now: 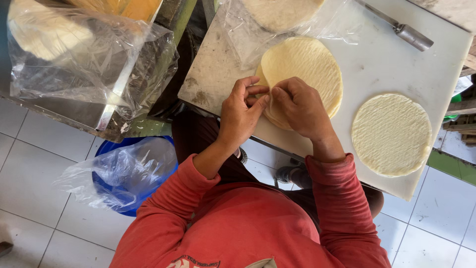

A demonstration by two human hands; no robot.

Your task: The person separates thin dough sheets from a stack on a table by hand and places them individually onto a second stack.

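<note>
Both hands (270,109) pinch wrapper stack's (305,74) near edge.

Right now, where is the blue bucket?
In the head view, the blue bucket sits on the tiled floor at lower left, under a crumpled clear plastic bag, beside the person's left sleeve.
</note>
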